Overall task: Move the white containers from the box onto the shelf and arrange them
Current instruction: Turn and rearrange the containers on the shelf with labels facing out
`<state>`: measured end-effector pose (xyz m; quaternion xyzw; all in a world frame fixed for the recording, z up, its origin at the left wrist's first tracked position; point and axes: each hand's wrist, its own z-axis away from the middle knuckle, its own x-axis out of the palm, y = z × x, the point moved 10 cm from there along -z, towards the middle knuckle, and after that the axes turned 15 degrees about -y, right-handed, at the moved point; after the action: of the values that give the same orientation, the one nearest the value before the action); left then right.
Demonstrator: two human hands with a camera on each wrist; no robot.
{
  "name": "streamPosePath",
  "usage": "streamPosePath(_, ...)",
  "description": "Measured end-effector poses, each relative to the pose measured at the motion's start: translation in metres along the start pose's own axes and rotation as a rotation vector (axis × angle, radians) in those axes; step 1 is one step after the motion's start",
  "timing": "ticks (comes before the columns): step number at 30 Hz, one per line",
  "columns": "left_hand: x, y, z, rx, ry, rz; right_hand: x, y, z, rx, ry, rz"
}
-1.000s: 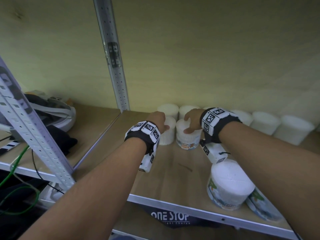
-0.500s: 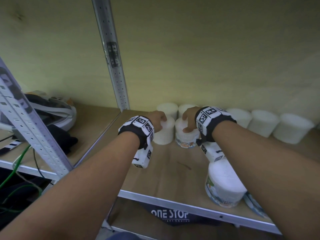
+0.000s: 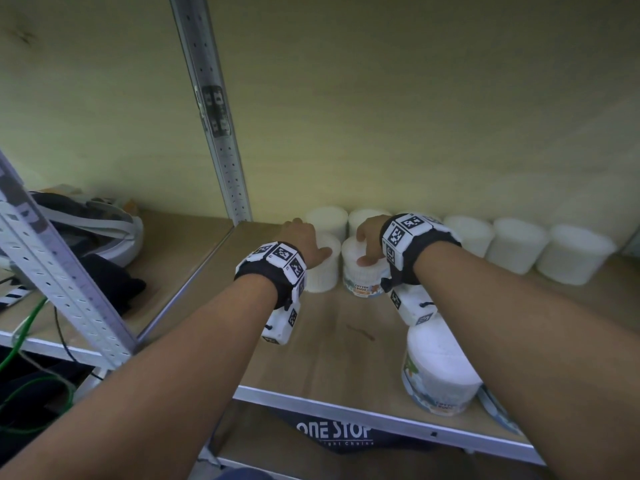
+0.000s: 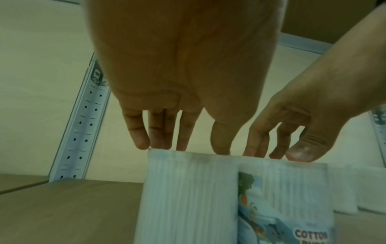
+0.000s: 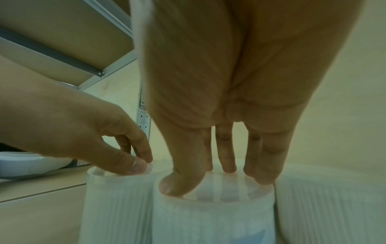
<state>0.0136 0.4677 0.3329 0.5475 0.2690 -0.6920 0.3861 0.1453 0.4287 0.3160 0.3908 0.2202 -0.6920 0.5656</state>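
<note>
Two white ribbed containers stand side by side on the wooden shelf (image 3: 329,341), in front of a back row of like ones. My left hand (image 3: 304,242) rests on top of the plain left container (image 3: 320,271), its straight fingertips (image 4: 142,143) touching the top edge. My right hand (image 3: 370,237) sits on the labelled "COTTON BUDS" container (image 3: 363,278); its thumb and fingertips (image 5: 229,165) press on the lid (image 5: 213,194). Neither hand wraps round a container's side. The two containers touch each other (image 5: 117,206).
A row of white containers (image 3: 516,244) lines the back wall. Another labelled one (image 3: 440,368) stands near the shelf's front edge under my right forearm. A metal upright (image 3: 221,140) bounds the bay on the left. A dark item printed ONE STOP (image 3: 334,431) lies below.
Both hands have stayed on the same two lids. Only the view has shifted slightly.
</note>
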Motion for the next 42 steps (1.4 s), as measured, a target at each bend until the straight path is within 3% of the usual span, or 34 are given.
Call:
streamPosePath(5,0.0,0.004,0.0,0.02,-0.064,0.023,-0.004,0.001,-0.029,0.006,0.051,-0.063)
streamPosePath(11,0.004,0.005,0.0,0.093,-0.107,0.097,-0.005,0.007,-0.071,0.018,0.044,0.043)
streamPosePath(13,0.001,0.004,0.001,0.101,-0.065,0.175,-0.007,0.003,-0.052,0.021,0.05,0.034)
streamPosePath(17,-0.019,-0.003,0.003,0.057,0.184,0.224,-0.001,-0.003,0.003,0.036,0.01,-0.046)
streamPosePath(23,-0.001,0.006,-0.005,-0.015,0.035,0.045,-0.005,-0.006,0.009,-0.083,0.087,-0.14)
streamPosePath(27,0.0,0.01,-0.003,-0.036,0.001,-0.01,-0.006,0.001,0.023,-0.074,0.175,-0.221)
streamPosePath(35,0.005,0.014,-0.003,0.089,-0.157,0.126,-0.004,-0.003,0.028,-0.137,0.182,-0.293)
streamPosePath(39,-0.002,0.013,-0.001,0.11,-0.054,0.17,-0.004,-0.003,0.03,-0.125,0.182,-0.268)
streamPosePath(42,-0.008,0.006,-0.001,0.031,0.074,0.152,-0.005,-0.005,0.029,-0.118,0.162,-0.262)
